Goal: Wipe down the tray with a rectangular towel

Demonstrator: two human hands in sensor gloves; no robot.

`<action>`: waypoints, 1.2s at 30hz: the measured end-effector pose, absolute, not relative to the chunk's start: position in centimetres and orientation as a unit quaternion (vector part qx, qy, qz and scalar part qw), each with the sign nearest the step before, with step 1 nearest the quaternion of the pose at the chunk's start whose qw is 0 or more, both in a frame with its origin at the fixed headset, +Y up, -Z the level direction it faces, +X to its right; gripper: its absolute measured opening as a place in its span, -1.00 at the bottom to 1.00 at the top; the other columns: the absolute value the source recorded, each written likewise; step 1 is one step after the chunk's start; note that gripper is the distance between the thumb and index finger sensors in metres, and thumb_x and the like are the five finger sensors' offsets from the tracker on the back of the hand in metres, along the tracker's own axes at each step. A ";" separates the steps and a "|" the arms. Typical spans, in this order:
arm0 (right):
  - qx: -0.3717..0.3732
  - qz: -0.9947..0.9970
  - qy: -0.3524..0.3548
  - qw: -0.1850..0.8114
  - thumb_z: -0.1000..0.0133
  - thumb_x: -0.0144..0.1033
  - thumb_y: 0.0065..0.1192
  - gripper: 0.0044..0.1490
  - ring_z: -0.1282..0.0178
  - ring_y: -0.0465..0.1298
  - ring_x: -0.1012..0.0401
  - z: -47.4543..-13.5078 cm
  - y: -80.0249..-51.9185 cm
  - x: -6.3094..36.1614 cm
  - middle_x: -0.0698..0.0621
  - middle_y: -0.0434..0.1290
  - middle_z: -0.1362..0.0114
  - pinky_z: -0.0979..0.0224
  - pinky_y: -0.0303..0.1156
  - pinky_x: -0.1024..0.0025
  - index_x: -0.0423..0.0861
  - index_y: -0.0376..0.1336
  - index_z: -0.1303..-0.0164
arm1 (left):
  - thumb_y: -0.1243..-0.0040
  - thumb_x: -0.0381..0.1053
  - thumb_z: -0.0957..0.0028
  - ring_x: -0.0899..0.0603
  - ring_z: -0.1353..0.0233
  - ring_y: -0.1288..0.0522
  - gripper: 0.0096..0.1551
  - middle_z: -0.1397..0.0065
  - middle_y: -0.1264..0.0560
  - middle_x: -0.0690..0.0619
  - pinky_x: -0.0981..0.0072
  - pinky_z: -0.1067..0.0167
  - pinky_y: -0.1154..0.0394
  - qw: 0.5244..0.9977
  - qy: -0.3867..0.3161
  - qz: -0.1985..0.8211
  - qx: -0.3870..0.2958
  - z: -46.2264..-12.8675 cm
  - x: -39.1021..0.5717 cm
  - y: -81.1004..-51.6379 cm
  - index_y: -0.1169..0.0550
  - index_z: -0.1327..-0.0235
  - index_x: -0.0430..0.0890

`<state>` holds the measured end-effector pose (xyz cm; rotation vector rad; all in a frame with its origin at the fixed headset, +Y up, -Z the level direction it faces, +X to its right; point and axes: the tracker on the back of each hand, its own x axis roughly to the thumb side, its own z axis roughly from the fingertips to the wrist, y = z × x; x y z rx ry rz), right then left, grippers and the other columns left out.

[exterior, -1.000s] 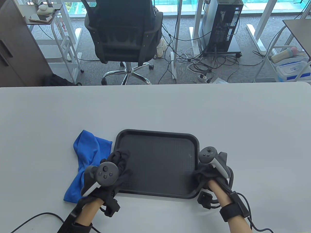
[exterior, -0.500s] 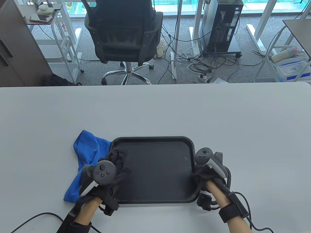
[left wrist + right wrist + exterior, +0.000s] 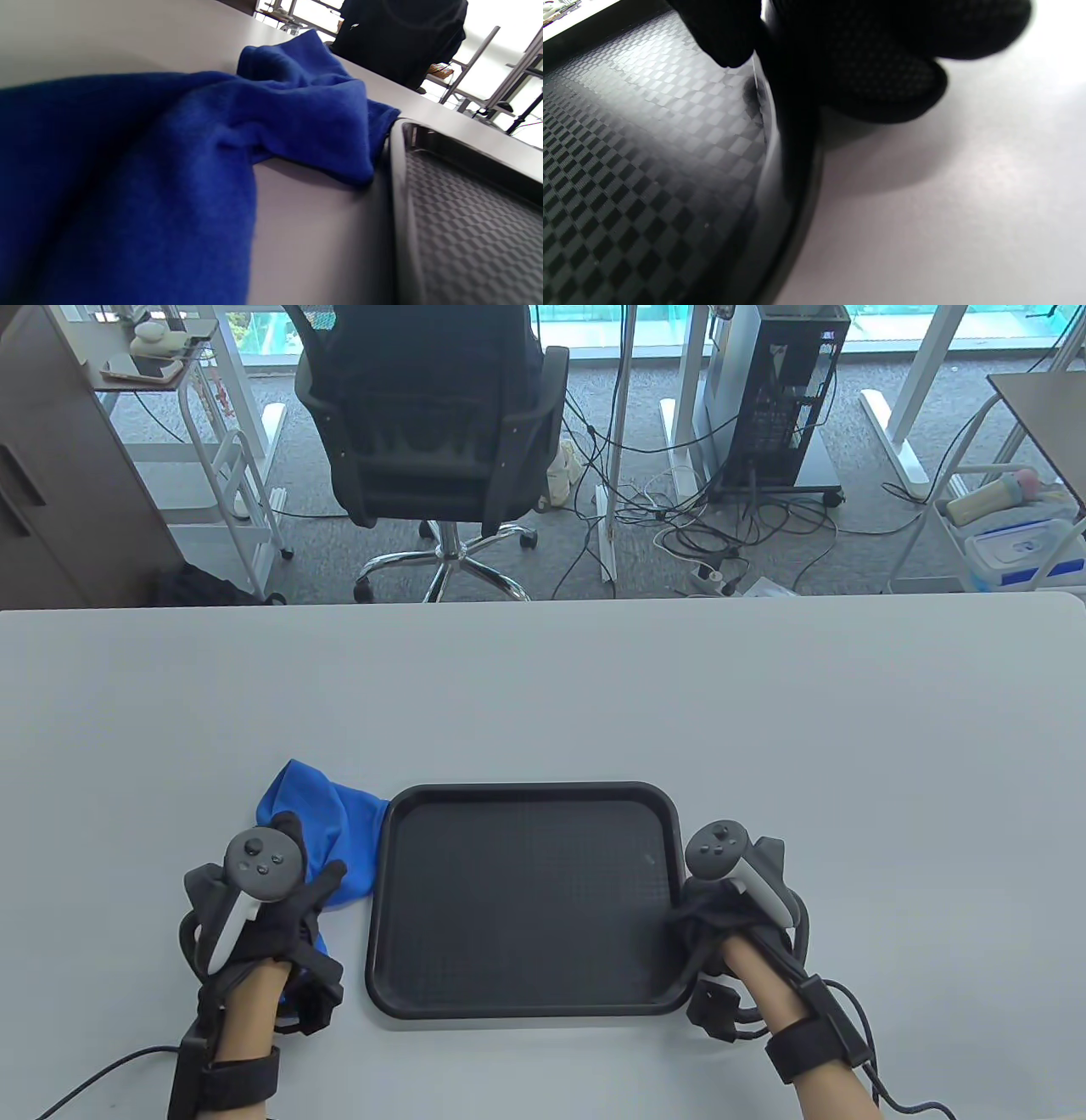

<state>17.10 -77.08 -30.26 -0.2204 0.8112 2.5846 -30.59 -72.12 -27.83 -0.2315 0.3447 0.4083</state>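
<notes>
A black textured tray (image 3: pixel 526 791) lies flat on the grey table, near the front edge. A crumpled blue towel (image 3: pixel 339 819) lies against its left rim. My left hand (image 3: pixel 310 857) lies over the near part of the towel with fingers spread, gripping nothing. The left wrist view shows the towel (image 3: pixel 169 148) close up beside the tray (image 3: pixel 466 220), with no fingers in sight. My right hand (image 3: pixel 691 920) grips the tray's right rim. In the right wrist view its fingers (image 3: pixel 882 84) clamp the rim of the tray (image 3: pixel 649 169), one finger inside and the others outside.
The grey table (image 3: pixel 543 687) stretches bare behind the tray. Glove cables (image 3: pixel 102 1069) trail along the front edge. Beyond the far edge stand an office chair (image 3: pixel 433 415) and a computer tower (image 3: pixel 776 398).
The tray slid a little left and nearer, against the towel. My left hand let go of the tray's left edge and moved left onto the towel. My right hand kept its grip.
</notes>
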 end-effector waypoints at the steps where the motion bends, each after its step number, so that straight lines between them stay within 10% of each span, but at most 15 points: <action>1: -0.080 0.929 0.292 0.211 -0.03 -0.23 0.32 -0.23 0.36 0.63 0.10 -30.3 -77.1 17.1 -0.15 0.50 0.11 0.28 0.56 0.16 -0.37 0.07 -0.25 | -0.09 0.24 -0.07 -0.41 -0.72 0.00 0.01 -0.71 0.11 -0.28 -0.57 -0.42 0.07 0.952 0.186 0.202 -0.136 -27.9 -31.2 -72.8 0.07 -0.64 -0.04; 8: -0.081 0.928 0.295 0.213 -0.03 -0.24 0.32 -0.23 0.37 0.63 0.09 -30.3 -77.0 17.2 -0.16 0.51 0.12 0.29 0.56 0.16 -0.37 0.06 -0.25 | -0.16 0.21 -0.03 -0.39 -0.73 0.05 0.05 -0.69 0.18 -0.31 -0.55 -0.44 0.11 0.929 0.219 0.159 -0.254 -28.3 -31.5 -75.9 0.08 -0.63 -0.05; 16: -0.082 0.927 0.296 0.215 -0.03 -0.24 0.31 -0.23 0.37 0.63 0.09 -30.2 -76.9 17.2 -0.16 0.51 0.12 0.29 0.56 0.15 -0.37 0.06 -0.26 | -0.13 0.14 -0.07 -0.38 -0.71 0.04 -0.04 -0.69 0.14 -0.29 -0.47 -0.46 0.05 0.939 0.237 0.078 -0.235 -28.4 -30.6 -77.1 0.03 -0.62 -0.07; 36: -0.097 0.942 0.250 0.202 0.00 -0.11 0.32 -0.31 0.51 0.66 0.11 -30.4 -76.9 17.3 -0.11 0.58 0.27 0.41 0.58 0.18 -0.36 0.22 -0.09 | -0.18 -0.02 -0.09 -0.14 -0.35 -0.50 -0.25 -0.57 -0.31 -0.25 -0.18 -0.38 -0.34 0.960 0.228 0.161 -0.029 -27.7 -31.2 -71.6 -0.23 -0.56 -0.09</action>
